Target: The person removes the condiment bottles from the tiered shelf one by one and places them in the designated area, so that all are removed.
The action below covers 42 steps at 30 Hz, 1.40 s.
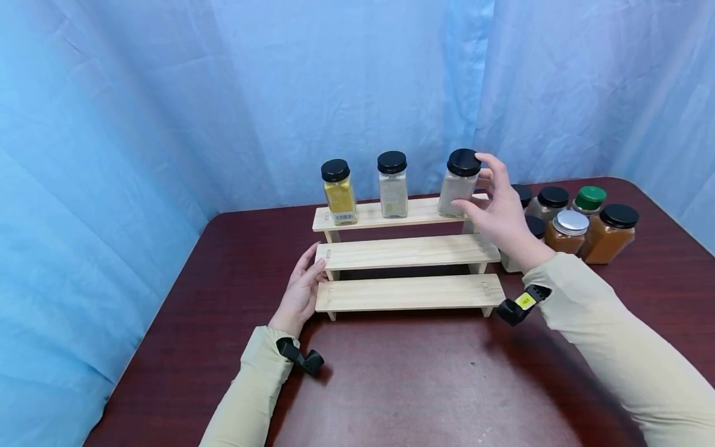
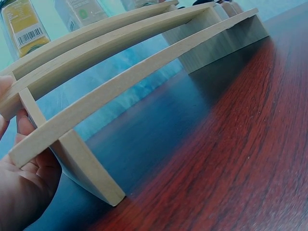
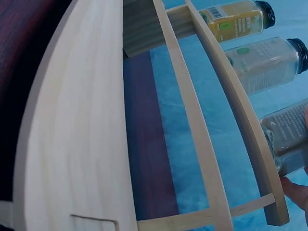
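A three-step wooden spice rack [image 1: 408, 251] stands on the table. My left hand [image 1: 300, 288] grips its left side, thumb on the end of the middle step; in the left wrist view, fingers [image 2: 45, 166] curl behind the side panel. At the right end of the top step, my right hand [image 1: 505, 217] holds a black-capped jar of greyish spice [image 1: 457, 194] between thumb and fingers, its base right at the board. Left of it on that step are a pale-filled jar [image 1: 394, 194] and a jar of yellow spice [image 1: 341, 198], both upright with black lids.
To the right of the rack several more jars are grouped, among them a green-lidded jar [image 1: 589, 198], a silver-lidded jar [image 1: 567, 231] and a black-lidded jar of orange-brown spice [image 1: 609, 234]. A blue curtain [image 1: 346, 93] hangs behind the dark red table [image 1: 402, 385].
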Tool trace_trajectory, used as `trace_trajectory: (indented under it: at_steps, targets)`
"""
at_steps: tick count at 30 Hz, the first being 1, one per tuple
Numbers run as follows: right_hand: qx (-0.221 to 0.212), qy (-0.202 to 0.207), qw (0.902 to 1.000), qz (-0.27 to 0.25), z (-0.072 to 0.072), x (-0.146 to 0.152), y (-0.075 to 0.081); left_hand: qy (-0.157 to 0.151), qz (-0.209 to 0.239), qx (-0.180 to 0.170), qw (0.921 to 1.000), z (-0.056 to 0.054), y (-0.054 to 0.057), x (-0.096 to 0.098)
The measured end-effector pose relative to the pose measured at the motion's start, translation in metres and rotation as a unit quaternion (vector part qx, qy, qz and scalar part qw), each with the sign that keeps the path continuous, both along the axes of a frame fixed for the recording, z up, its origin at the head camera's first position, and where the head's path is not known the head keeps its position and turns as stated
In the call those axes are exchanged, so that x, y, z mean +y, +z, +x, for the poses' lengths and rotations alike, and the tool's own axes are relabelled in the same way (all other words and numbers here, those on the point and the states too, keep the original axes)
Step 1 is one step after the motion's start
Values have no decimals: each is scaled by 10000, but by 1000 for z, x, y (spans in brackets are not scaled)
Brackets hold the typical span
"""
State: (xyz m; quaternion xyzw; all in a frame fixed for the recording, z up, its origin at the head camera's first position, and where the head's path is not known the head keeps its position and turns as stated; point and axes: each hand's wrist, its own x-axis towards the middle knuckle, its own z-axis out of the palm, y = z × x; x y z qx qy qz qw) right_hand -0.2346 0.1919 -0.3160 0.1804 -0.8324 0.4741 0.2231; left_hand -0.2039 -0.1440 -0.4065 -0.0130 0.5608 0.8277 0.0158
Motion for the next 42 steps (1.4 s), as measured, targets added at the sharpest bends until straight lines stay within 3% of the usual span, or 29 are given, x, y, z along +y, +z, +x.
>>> trace_trajectory:
  at_steps: [4, 12, 29, 42]
  targets:
    - [155, -84, 9998, 111, 2, 0, -2, -27, -1, -6, 10000, 1, 0, 0]
    - [291, 192, 9993, 94, 8, 0, -4, 3, 73, -38, 10000, 2, 1, 0]
    - [379, 4, 9983, 444, 15, 15, 1, 39, 59, -44, 10000, 0, 2, 0]
    - [352, 118, 9980, 506, 37, 37, -1, 16, 101, -65, 9999, 1, 2, 0]
